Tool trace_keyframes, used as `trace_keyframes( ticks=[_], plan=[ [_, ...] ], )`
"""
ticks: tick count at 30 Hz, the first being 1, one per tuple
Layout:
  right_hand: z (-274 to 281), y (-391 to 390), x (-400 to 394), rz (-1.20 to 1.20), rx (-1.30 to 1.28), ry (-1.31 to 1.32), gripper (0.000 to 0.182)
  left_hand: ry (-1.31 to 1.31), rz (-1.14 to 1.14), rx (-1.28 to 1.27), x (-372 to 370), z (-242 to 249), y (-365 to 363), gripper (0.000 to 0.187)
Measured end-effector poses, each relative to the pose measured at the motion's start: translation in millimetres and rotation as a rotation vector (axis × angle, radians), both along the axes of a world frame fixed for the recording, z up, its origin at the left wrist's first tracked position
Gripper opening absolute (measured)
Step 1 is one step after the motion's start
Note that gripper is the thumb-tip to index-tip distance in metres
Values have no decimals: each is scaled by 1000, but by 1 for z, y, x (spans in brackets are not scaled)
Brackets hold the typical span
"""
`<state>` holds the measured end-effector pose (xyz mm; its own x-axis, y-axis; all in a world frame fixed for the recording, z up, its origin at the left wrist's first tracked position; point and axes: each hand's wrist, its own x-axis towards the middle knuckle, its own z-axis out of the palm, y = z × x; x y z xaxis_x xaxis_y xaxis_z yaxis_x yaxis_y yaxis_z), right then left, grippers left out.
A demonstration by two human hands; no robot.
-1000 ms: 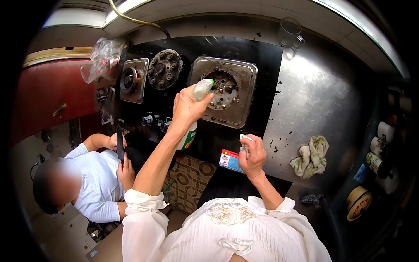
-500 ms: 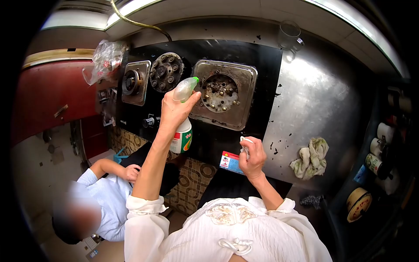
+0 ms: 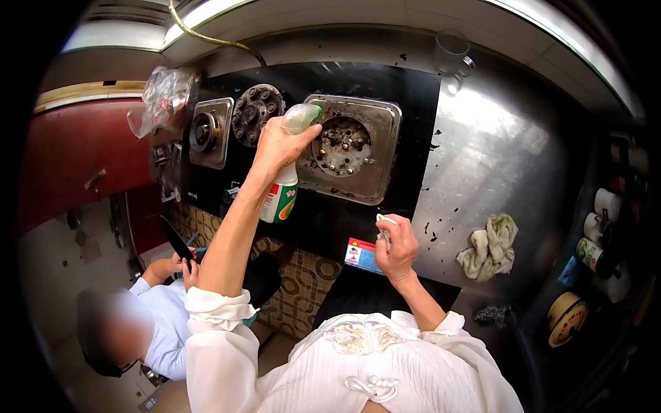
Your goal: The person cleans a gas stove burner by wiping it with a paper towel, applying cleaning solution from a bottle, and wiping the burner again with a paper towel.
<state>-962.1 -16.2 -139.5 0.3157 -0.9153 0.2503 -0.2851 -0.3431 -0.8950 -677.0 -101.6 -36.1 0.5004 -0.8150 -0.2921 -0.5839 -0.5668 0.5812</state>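
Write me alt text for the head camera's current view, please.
The left hand holds a spray bottle, its green nozzle toward the open burner of a black stove; the right hand grips a small white item. A crumpled cloth lies on the steel counter at right. Another person, lower left, holds a long dark object.

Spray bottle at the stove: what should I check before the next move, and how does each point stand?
1. Bottle held: ok; the left hand is closed around the spray bottle near its top.
2. Nozzle facing away from the wearer: ok; it faces the uncovered burner's side of the stove.
3. No flame: ok; none shows at that burner.
4. Knob off: cannot tell; too small to read.
5. Right hand free: not ok; it holds a white wad.
6. Clear of the other person: cannot tell; the left forearm overlaps them in view.
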Motion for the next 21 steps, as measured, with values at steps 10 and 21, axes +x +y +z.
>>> trace_keyframes(
  ticks=[10, 21],
  plan=[
    [0, 1, 0, -6, 5, 5, 37, 60, -86, 141, -6, 12, -21, 36],
    [0, 0, 0, -10, -6, -17, 36, -61, -283, 274, -25, 21, -57, 39]
  ],
)
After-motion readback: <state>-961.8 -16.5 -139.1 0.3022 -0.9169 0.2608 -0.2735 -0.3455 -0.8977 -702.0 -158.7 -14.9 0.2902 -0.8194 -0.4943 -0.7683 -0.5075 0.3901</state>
